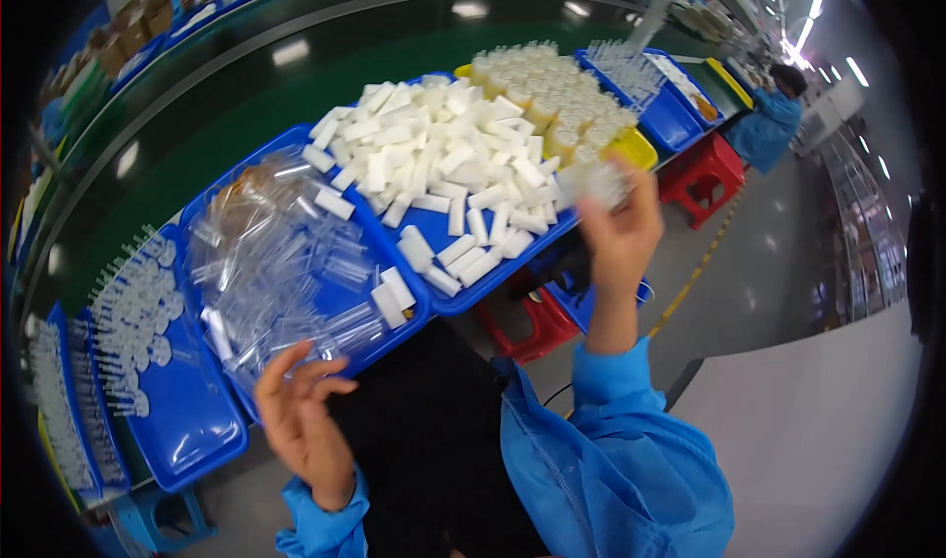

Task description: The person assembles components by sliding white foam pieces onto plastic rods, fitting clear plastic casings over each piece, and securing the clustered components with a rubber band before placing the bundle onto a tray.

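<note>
My right hand [627,225] is raised by the right end of the white pieces, its fingers pinching a translucent plastic part [591,184], blurred by motion. My left hand [305,425] hovers over the near edge of a blue tray full of clear plastic tubes [281,272]. Its fingers are loosely bent and apart, with nothing visible in them. White rectangular foam-like blocks [434,149] are heaped in the blue tray between my hands. A few white blocks [394,294] lie among the tubes. Beyond my right hand, a yellow tray [634,150] bears rows of clear-topped, yellowish parts [557,90].
Far left, a blue tray [192,450] carries clear round parts with stems [143,312]. More blue trays [675,119] sit at the right end. Behind runs a green conveyor belt [325,65]. Red stools [705,178] stand below; a person in blue [769,129] is farther right.
</note>
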A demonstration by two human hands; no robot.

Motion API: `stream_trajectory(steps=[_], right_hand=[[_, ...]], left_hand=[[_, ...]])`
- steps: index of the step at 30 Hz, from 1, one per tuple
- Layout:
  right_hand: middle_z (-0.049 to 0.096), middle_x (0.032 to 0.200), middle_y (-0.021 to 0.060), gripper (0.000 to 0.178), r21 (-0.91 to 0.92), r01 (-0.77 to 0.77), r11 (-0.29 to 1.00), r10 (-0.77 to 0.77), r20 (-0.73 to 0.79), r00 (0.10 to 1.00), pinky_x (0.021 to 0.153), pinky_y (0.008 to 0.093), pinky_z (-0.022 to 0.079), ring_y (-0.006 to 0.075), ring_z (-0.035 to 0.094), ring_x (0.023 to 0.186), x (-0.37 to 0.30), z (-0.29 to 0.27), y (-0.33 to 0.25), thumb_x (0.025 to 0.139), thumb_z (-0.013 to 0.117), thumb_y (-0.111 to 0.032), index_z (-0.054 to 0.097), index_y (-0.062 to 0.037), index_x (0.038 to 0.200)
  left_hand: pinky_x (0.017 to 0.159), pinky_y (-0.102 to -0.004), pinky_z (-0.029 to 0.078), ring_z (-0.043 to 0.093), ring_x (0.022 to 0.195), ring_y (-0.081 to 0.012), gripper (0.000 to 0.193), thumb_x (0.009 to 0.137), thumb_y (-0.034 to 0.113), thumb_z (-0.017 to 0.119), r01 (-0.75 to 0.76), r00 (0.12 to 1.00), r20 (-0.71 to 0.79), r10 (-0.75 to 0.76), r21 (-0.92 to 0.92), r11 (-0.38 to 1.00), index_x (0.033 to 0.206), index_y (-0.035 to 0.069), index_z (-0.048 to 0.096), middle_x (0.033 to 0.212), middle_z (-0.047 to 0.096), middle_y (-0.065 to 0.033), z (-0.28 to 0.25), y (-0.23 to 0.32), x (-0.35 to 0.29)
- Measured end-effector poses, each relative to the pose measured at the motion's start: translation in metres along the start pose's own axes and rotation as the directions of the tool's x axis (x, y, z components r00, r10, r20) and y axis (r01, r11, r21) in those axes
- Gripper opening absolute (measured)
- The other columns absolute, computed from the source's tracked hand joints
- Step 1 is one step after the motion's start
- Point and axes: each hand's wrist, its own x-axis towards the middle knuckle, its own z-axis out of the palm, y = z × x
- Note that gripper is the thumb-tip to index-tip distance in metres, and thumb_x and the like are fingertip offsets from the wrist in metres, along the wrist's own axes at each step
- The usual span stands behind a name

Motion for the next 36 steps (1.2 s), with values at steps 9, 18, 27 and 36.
stream_trajectory(steps=[9, 18, 27, 36], right_hand=[[0.066, 0.090, 0.0072, 0.050, -0.396, -0.105, 0.912, 0.089, -0.059, 0.994, 0.066, 0.0246, 0.049, 0.0105, 0.059, 0.068, 0.063, -0.084, 0.154, 0.073, 0.080, -0.020, 0.064, -0.0010, 0.117], [0.064, 0.111, 0.0131, 0.036, -0.319, -0.027, 0.947, -0.044, -0.211, 0.977, 0.084, 0.0282, 0.050, 0.0175, 0.061, 0.096, 0.029, -0.083, 0.133, 0.088, 0.064, 0.000, 0.055, 0.0037, 0.123], [0.062, 0.099, 0.0125, 0.030, -0.106, 0.255, 0.961, -0.105, 0.714, 0.692, 0.066, 0.0300, 0.049, 0.0245, 0.061, 0.074, -0.039, 0.073, 0.003, 0.077, 0.067, 0.003, 0.065, -0.0008, 0.107], [0.063, 0.096, 0.0150, 0.023, -0.118, 0.198, 0.973, -0.003, 0.853, 0.523, 0.067, 0.0349, 0.052, 0.0296, 0.065, 0.078, -0.023, 0.085, -0.007, 0.075, 0.064, 0.004, 0.066, 0.0011, 0.098]], left_hand=[[0.067, -0.0278, 0.052, 0.062, 0.092, -0.0215, 0.033, 0.095, 0.010, 0.050, -0.072, 0.986, -0.144, 0.085, 0.094, 0.993, 0.125, -0.004, 0.049, 0.121, 0.053, -0.0180, -0.013, -0.002, 0.001], [0.061, -0.0324, 0.046, 0.059, 0.069, -0.0294, 0.012, 0.075, -0.006, 0.069, -0.237, 0.941, 0.111, 0.319, 0.890, 0.389, 0.086, -0.004, 0.064, 0.076, 0.059, -0.0145, -0.091, 0.037, 0.045], [0.058, -0.0306, 0.048, 0.066, 0.070, -0.0232, 0.015, 0.079, 0.016, 0.073, 0.308, 0.950, -0.311, -0.024, 0.923, 0.233, 0.086, 0.004, 0.069, 0.075, 0.068, -0.0089, -0.211, -0.001, 0.086], [0.052, -0.0217, 0.046, 0.064, 0.075, -0.0119, 0.020, 0.087, 0.012, 0.067, 0.207, 0.959, -0.275, 0.065, 0.841, 0.500, 0.106, 0.007, 0.062, 0.101, 0.063, -0.0053, -0.255, -0.017, 0.085]])
